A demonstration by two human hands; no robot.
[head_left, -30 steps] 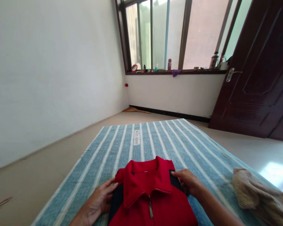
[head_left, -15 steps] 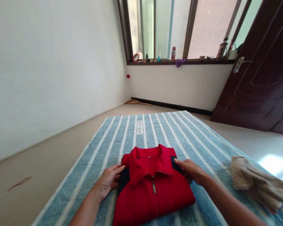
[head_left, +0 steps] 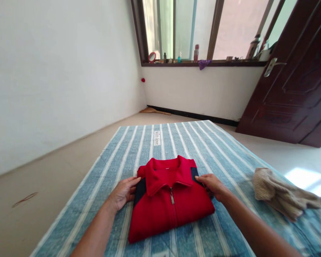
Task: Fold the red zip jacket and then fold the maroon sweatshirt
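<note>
A folded red jacket (head_left: 155, 214) with dark navy shoulder panels lies flat, its collar facing away from me and its front zipper partly down. My left hand (head_left: 123, 192) pinches the jacket's left edge by the shoulder, thumb on top and the other fingers bent at the side. At the opposite edge my right hand (head_left: 213, 185) holds the navy shoulder panel, with its fingertips partly hidden beneath the cloth. Under the jacket spreads a blue-and-white striped cover (head_left: 109, 157) with a "With love" print.
To the right lies a crumpled beige knitted garment (head_left: 280, 192). A dark red door (head_left: 289, 92) stands at the right. Bottles and small items line the window sill (head_left: 182, 64). A broom (head_left: 155, 111) rests on the floor by the far wall.
The view has tipped down slightly, so the jacket's whole lower edge now shows. Both hands keep their places at the jacket's two sides.
</note>
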